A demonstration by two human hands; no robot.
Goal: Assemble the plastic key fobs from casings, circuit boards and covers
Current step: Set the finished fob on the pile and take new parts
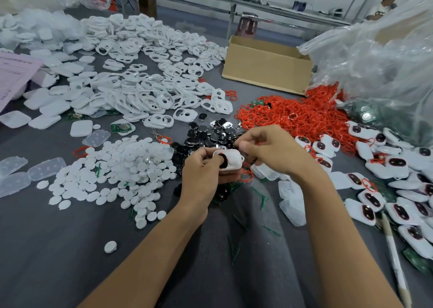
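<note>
My left hand [201, 174] grips a white key fob casing [232, 159] just above the grey table, its thumb pressing a black insert into the casing's opening. My right hand [269, 148] hovers at the casing's right end with fingers curled; whether it pinches a small piece I cannot tell. A heap of black and silver button pieces [210, 134] lies right behind the hands. White casings [150, 90] are piled at the back left. White round covers [117, 169] spread to the left. Assembled fobs [398, 186] lie in rows on the right.
A heap of red loops [293, 115] lies behind the right hand, beside a cardboard box [264, 69] and a big clear plastic bag [379, 69]. Clear plastic shells [290, 200] rest under my right forearm. A pink paper sheet [11, 78] is at the far left. A pen [396, 261] lies at the lower right.
</note>
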